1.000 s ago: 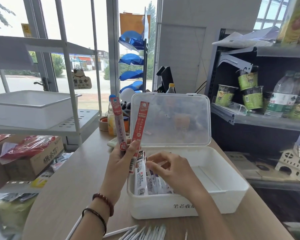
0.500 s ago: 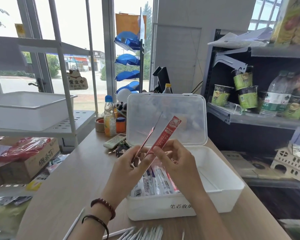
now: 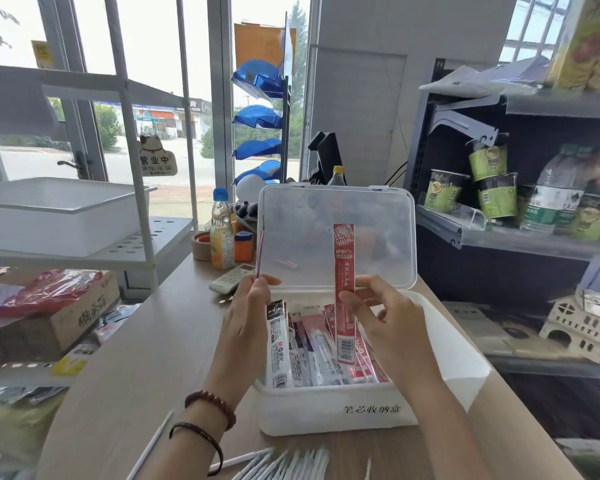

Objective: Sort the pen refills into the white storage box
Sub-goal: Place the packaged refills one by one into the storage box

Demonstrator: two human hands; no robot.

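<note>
- The white storage box point(image 3: 326, 410) sits on the wooden table point(image 3: 146, 341), and its clear lid point(image 3: 371, 237) is flipped open and standing upright at the back.
- The right hand point(image 3: 392, 327) is over the middle of the box, pinching a red refill packet point(image 3: 343, 292) between thumb and fingers. The packet is held upright with its barcode end down, just above the stuff already in the box and in front of the lid.
- The left hand point(image 3: 246, 323) is over the box's left edge, with its fingers curled round a second red packet point(image 3: 259, 251). That one is edge-on to the camera, so it's just a thin strip sticking up along the lid's left side.
- Inside the box, on the left half, there's a row of packed refills point(image 3: 312, 355) leaning together. It's mostly white and pink ones, with a black-topped packet point(image 3: 278, 341) at the far left. The right half of the box shows bare white bottom.
- Loose white refills point(image 3: 284, 462) are lying on the table right in front of the box.
- Behind the box to the left are a remote point(image 3: 231, 278), a blue-capped drink bottle point(image 3: 221, 230) and a roll of tape point(image 3: 201, 245).
</note>
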